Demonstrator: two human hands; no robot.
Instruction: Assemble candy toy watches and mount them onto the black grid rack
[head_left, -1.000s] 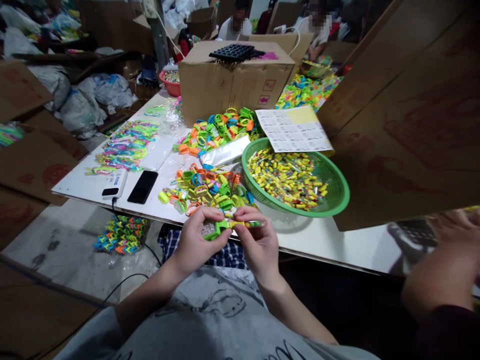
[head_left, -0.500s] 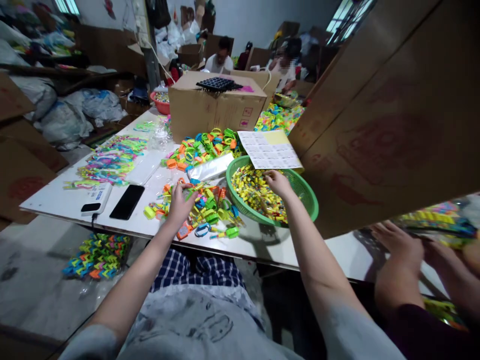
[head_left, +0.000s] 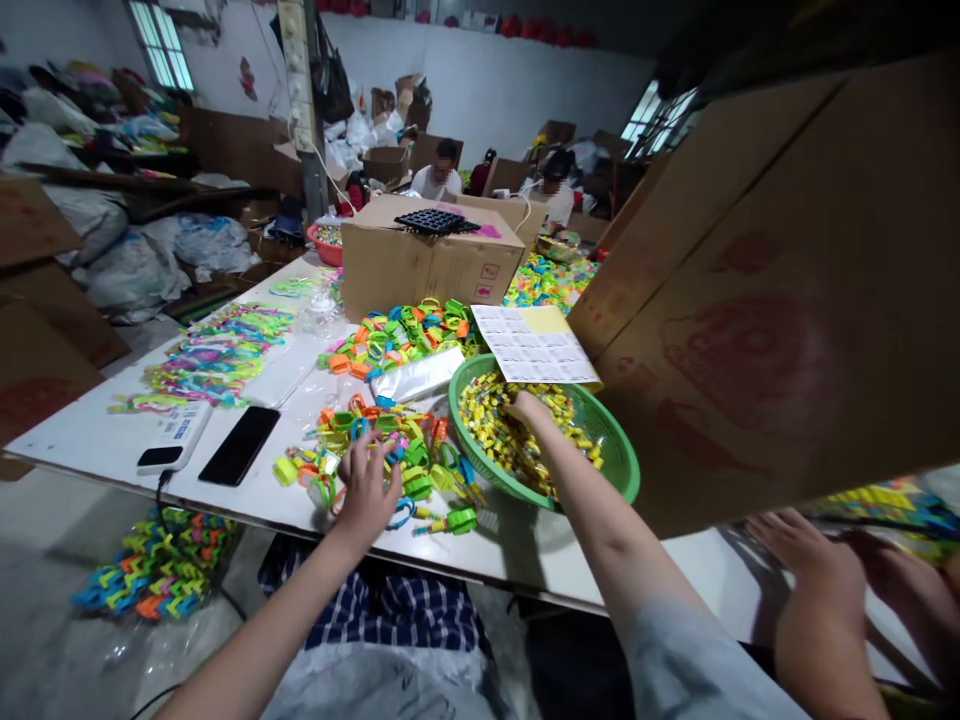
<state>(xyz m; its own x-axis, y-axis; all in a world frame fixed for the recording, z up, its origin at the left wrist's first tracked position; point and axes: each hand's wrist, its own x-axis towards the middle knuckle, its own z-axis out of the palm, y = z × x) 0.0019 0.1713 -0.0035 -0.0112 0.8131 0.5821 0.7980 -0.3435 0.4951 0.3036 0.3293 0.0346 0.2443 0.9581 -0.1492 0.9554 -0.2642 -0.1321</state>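
My left hand (head_left: 367,485) rests over a loose pile of bright plastic toy pieces (head_left: 416,455), which look like small watches with straps in green, orange, yellow and blue. Its fingers are spread, and I see nothing held in them. Reaching into a green plastic basket (head_left: 626,470), my right hand (head_left: 529,408) has its fingertips down among small yellow wrapped pieces (head_left: 491,430) with multicoloured ends. Those fingertips are hidden, so I cannot tell what they hold. Beyond my left hand lies a stack of clear plastic bags (head_left: 418,374).
A printed sheet (head_left: 532,345) lies over the basket's far rim. A large carton (head_left: 720,380) stands close on the right; another carton (head_left: 420,262) is behind the toys. A phone (head_left: 240,445) and a power bank (head_left: 174,440) lie left. Another person's hand (head_left: 799,545) is at right.
My left hand has gone from closed fingers above the pile to spread fingers over it. My right hand has moved left and deeper into the basket. The camera view has tilted up.
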